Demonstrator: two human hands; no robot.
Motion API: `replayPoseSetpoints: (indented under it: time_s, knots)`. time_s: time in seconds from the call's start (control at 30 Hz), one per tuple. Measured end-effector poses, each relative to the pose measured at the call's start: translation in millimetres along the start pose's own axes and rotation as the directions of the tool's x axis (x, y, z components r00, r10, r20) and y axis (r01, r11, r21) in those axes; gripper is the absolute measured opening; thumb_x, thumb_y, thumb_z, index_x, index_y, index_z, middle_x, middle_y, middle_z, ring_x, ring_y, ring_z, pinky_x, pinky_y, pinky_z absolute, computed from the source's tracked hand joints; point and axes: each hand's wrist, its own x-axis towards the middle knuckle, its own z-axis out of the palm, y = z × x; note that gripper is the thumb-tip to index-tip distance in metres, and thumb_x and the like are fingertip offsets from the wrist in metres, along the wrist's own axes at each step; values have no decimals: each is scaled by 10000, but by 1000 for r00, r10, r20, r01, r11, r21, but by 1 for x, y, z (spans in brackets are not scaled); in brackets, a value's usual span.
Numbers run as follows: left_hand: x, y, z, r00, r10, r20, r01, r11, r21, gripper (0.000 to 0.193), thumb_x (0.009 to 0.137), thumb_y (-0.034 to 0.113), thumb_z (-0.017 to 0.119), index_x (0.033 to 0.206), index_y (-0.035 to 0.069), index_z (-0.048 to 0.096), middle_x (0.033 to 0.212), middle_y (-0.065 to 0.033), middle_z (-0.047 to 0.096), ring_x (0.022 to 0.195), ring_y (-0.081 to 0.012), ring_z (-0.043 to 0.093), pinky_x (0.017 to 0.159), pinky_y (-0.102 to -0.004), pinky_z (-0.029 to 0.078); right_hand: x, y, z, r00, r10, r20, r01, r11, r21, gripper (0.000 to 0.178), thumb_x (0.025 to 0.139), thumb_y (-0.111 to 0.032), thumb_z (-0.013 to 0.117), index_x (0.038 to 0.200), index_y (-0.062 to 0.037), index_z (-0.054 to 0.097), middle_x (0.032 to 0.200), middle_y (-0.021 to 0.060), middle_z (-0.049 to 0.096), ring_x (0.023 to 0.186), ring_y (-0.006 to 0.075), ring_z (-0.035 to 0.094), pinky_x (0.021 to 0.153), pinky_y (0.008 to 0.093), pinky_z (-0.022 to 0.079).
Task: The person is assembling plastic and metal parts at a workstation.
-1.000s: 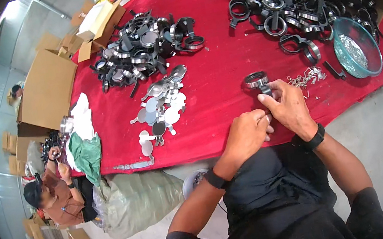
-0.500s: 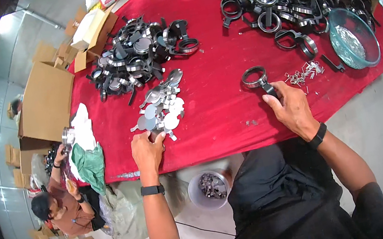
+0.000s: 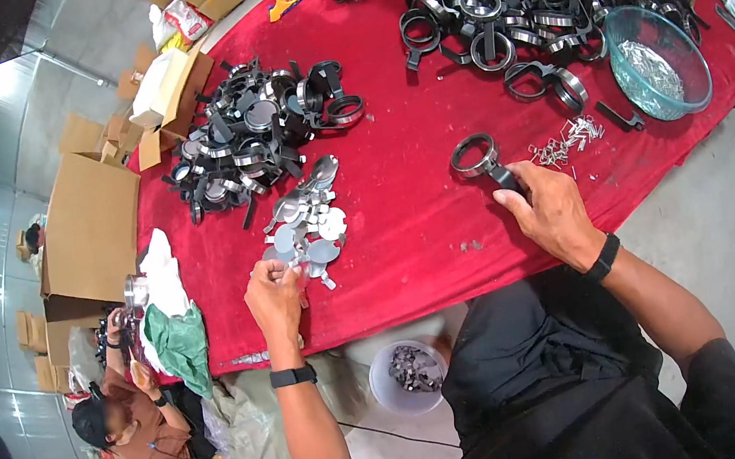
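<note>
My right hand (image 3: 550,211) grips the black handle of a magnifier frame (image 3: 476,156), a black ring with a metal rim, resting on the red tablecloth (image 3: 423,210). My left hand (image 3: 273,294) reaches to the near end of a small heap of round lens discs (image 3: 308,225) and pinches one disc between its fingers. Both wrists wear black bands. A scatter of small metal screws (image 3: 566,140) lies just right of the magnifier frame.
Piles of black magnifier frames lie at the back left (image 3: 260,136) and back right (image 3: 515,5). A glass bowl (image 3: 657,62) with small metal parts stands at the right. A white bucket (image 3: 409,377) sits under the table edge. Another person (image 3: 126,416) crouches at lower left beside cardboard boxes (image 3: 86,233).
My left hand left the magnifier frame, swung left to the lens discs and took hold of one. My right hand stays on the frame's handle.
</note>
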Motion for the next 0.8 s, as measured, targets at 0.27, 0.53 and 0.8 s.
replayPoseSetpoints:
  time_s: [0.27,0.53,0.8]
  knots:
    - [25,-1,-41,995,80,-59,-82,996,-40,134,959,105,804,997,-23,812,849,-58,782,750,-94,669,678,-286,528,2,0,-2,993,86,79,-91,994,60,356,975,-239,784,1195,27,696,994,265,746,929,456,744,818,508,584]
    - [-13,85,-10,940,-72,333,306,604,-736,200,1076,193,744,1154,23,672,896,-71,743,715,-131,721,613,-247,599,9,-24,-12,962,-120,-245,127,992,15,329,953,-186,811,1213,-6,719,953,191,727,870,404,736,804,472,590]
    - [-54,148,82,798,177,576,538,221,-814,168,1102,160,691,1210,36,656,1034,-79,761,876,-152,759,722,-290,689,4,-55,5,929,200,310,-363,643,674,391,1038,-225,759,1334,29,726,988,93,778,880,114,692,772,303,570]
